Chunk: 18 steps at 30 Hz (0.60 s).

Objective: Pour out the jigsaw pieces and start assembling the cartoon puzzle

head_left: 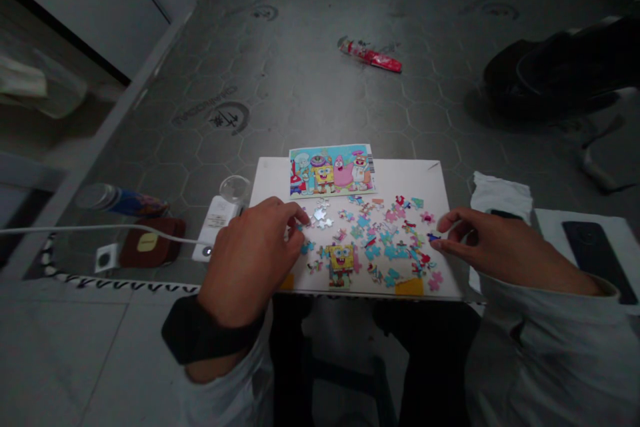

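Observation:
Over the left edge of a white board (pixel 415 177), my left hand (pixel 257 247) is bent, its thumb and index fingertips apart beside loose puzzle pieces (pixel 320 215). Some of its fingers are hidden under the palm. On the board's right side, my right hand (pixel 485 243) has its thumb and index finger at a small dark blue puzzle piece (pixel 434 237). A joined section with a yellow cartoon sponge (pixel 342 260) lies near the front edge. Behind the scattered pieces lies a cartoon picture card (pixel 333 171).
To the left are a white power strip (pixel 203 250) with a cable, a clear round lid (pixel 235 189), a brown case (pixel 153 243) and a blue can (pixel 135 202). A red wrapper (pixel 373 57) lies farther back. White tissue (pixel 500 190) and a dark phone (pixel 595 253) sit right.

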{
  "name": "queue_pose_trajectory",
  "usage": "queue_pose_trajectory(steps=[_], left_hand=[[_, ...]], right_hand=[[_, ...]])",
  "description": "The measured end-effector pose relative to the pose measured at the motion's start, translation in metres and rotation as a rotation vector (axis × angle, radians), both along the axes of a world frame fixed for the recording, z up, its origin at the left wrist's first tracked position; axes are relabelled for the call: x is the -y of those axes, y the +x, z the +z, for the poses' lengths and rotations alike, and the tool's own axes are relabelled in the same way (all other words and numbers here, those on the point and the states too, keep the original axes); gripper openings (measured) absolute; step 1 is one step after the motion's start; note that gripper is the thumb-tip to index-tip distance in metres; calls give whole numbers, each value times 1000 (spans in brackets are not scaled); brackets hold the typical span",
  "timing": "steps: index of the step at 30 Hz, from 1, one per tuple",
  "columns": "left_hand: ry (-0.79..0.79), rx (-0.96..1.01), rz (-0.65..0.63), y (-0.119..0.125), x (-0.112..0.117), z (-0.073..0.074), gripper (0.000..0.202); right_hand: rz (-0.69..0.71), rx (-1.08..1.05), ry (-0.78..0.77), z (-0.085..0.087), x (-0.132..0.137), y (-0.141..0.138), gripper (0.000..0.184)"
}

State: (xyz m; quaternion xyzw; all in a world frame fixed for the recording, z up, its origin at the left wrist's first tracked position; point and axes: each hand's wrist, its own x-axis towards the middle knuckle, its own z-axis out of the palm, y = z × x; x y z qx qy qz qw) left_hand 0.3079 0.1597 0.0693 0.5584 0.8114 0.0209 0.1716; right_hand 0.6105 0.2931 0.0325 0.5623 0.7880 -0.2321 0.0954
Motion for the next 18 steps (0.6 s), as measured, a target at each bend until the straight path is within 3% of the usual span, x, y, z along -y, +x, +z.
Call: queue_pose_trajectory(steps=[18], left_hand=[[-14, -1, 0, -1, 0, -1, 26]], right_hand=[[7, 2, -19, -2, 0, 2, 25]])
